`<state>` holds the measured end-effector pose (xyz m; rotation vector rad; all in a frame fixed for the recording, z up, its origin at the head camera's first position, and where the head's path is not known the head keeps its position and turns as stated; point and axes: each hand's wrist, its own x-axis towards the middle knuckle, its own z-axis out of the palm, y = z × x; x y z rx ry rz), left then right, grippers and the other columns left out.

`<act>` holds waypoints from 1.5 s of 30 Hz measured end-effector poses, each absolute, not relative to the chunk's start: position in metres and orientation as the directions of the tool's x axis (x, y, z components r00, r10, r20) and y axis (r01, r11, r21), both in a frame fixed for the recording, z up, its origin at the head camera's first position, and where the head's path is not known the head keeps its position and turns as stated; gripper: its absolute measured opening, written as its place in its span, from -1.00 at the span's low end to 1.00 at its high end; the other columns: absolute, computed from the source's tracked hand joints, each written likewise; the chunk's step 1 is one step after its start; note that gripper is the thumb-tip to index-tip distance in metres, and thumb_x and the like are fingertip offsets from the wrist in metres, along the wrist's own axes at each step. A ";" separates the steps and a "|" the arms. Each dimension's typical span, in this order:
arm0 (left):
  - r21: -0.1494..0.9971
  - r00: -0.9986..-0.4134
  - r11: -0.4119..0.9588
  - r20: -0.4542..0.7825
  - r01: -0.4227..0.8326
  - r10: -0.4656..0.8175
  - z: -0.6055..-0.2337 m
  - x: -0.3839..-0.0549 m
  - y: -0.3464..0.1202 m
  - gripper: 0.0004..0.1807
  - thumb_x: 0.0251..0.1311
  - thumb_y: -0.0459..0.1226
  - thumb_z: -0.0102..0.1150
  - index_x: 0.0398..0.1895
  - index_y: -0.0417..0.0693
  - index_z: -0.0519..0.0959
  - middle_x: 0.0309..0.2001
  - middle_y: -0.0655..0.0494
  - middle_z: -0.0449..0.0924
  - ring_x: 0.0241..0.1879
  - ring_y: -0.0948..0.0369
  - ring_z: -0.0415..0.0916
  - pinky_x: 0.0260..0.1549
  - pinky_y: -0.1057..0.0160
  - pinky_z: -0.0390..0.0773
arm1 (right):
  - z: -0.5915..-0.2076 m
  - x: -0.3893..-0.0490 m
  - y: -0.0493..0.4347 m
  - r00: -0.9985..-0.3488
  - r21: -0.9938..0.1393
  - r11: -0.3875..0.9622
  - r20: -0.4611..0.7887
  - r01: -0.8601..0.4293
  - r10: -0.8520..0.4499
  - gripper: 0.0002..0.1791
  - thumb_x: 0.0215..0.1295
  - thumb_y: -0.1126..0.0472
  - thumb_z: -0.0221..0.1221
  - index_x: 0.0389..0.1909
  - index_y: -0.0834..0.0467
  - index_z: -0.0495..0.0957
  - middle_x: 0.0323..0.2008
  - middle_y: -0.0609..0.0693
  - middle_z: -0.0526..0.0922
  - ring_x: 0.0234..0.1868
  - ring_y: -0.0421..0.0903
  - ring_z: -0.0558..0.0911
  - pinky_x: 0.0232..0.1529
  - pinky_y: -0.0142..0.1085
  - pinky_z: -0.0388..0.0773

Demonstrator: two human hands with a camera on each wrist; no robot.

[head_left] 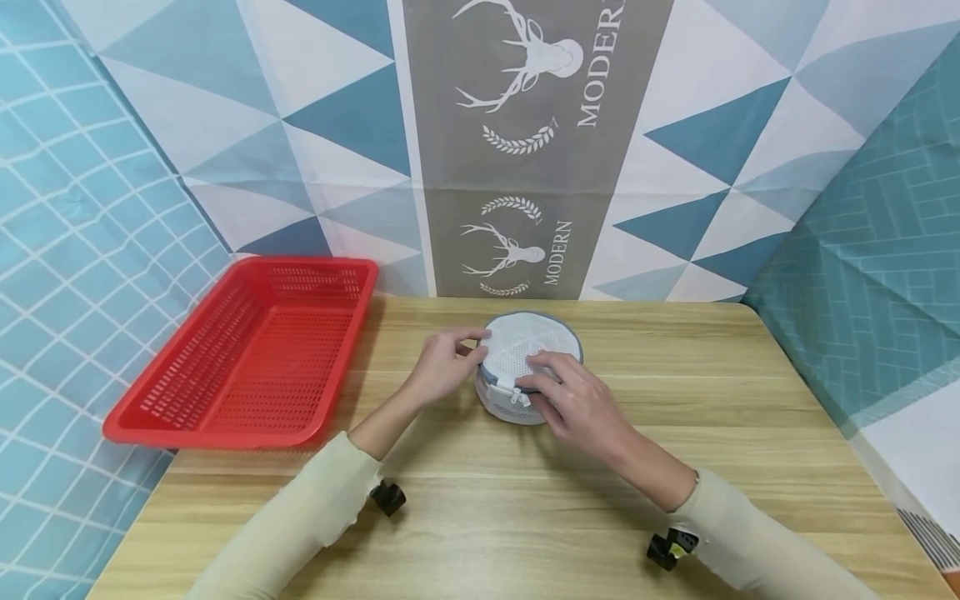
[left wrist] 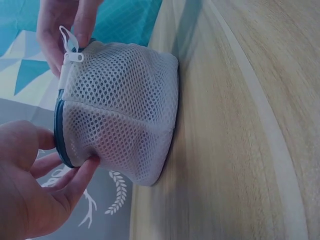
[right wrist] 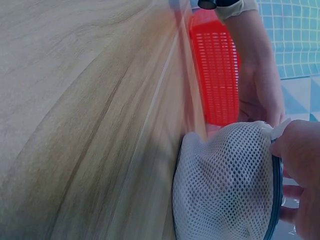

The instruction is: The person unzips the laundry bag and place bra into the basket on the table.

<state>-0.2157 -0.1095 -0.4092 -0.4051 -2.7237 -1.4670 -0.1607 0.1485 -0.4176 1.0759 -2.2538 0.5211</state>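
Note:
A round white mesh laundry bag [head_left: 517, 346] with a blue-grey rim stands upright on the wooden table. My left hand [head_left: 442, 362] pinches its left rim, thumb and fingers on either side of the edge in the left wrist view. At the front right, my right hand [head_left: 583, 404] grips the rim, with fingers over the mesh top and thumb low against the side. Between the hands hangs a white zipper pull [left wrist: 76, 57] with a looped tab. Mesh side walls [right wrist: 225, 185] bulge slightly in the right wrist view.
A red plastic basket [head_left: 341, 379] with slotted walls stands on the left of the table [head_left: 675, 367]. Behind rises a patterned wall covering [head_left: 352, 108] with triangles and deer heads. Black wrist cameras [head_left: 388, 497] sit on both sleeves.

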 end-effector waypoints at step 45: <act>0.772 -0.914 0.495 0.296 0.399 0.277 -0.405 -0.194 -0.119 -0.73 0.34 -0.34 0.51 0.08 -0.05 0.80 0.16 -0.15 0.68 0.25 -0.09 0.65 0.20 -0.21 0.77 | -0.411 -0.160 0.161 -0.525 -0.187 0.587 0.703 -0.788 -0.480 -0.85 0.23 0.25 0.53 -0.22 0.13 0.80 -0.08 0.07 0.80 0.02 0.03 0.75 -0.05 -0.04 0.84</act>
